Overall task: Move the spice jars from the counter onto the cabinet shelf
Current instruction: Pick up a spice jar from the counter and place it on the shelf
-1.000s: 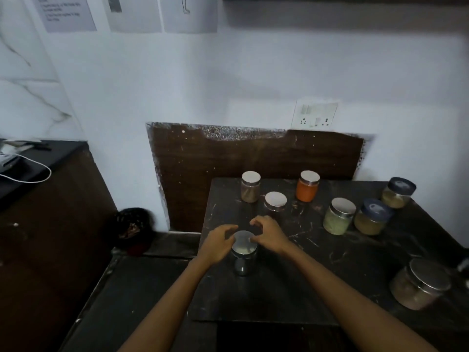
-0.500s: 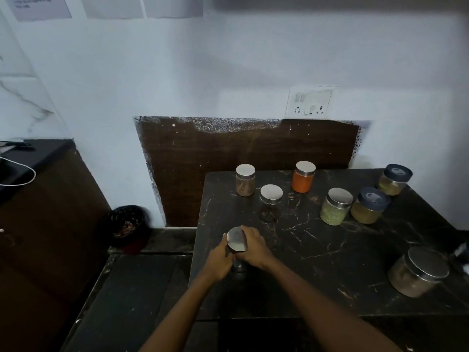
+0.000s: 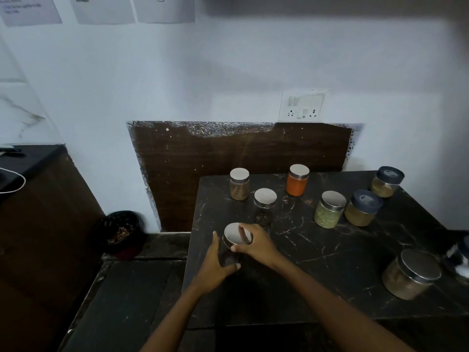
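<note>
At the near-left corner of the counter (image 3: 330,262), your left hand (image 3: 214,265) curls round the dark jar (image 3: 227,253); your right hand (image 3: 258,246) pinches its steel lid (image 3: 234,233); axis roughly upright.

right-edge jar (image 3: 459,259): cut off, blurred | held jar (image 3: 234,234): body mostly hidden

Dim, soft-focus view with wide-angle bending at edges.

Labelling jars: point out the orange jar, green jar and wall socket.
orange jar (image 3: 296,187), head view, on its glass body.
green jar (image 3: 327,217), head view, on its glass body.
wall socket (image 3: 301,105), head view, on its plate.
</note>
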The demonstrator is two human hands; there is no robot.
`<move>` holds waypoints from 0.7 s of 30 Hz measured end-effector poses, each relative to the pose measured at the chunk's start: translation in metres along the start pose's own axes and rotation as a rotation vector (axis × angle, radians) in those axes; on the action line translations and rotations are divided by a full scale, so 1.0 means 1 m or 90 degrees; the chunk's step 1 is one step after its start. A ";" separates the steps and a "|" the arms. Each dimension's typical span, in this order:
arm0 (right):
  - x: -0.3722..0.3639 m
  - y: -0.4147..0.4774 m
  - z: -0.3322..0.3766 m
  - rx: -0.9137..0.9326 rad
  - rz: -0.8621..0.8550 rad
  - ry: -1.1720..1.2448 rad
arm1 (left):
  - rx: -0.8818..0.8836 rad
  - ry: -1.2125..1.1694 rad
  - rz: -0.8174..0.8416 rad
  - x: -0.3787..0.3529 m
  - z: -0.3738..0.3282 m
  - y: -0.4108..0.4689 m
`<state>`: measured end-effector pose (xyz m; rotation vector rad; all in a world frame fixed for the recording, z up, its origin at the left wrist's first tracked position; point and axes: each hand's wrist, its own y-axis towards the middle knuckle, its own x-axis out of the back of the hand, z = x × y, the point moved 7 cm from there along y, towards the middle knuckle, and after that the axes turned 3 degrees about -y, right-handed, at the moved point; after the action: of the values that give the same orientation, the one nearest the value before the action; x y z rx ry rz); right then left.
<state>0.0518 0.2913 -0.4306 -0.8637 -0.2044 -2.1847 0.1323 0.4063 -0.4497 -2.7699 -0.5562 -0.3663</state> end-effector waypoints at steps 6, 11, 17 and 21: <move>0.034 -0.025 0.024 0.025 0.038 0.033 | -0.041 -0.086 0.025 -0.012 -0.024 -0.013; 0.066 -0.054 0.046 0.040 0.106 0.130 | -0.081 -0.138 0.073 -0.015 -0.055 -0.038; 0.089 -0.077 0.060 0.055 0.095 0.167 | -0.104 -0.209 0.106 -0.025 -0.082 -0.062; 0.090 -0.087 0.054 0.045 0.085 0.206 | -0.104 -0.226 0.077 -0.028 -0.082 -0.064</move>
<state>-0.0248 0.3191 -0.3215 -0.4617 -0.0615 -2.1424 0.0653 0.4267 -0.3675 -3.0287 -0.4499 0.1167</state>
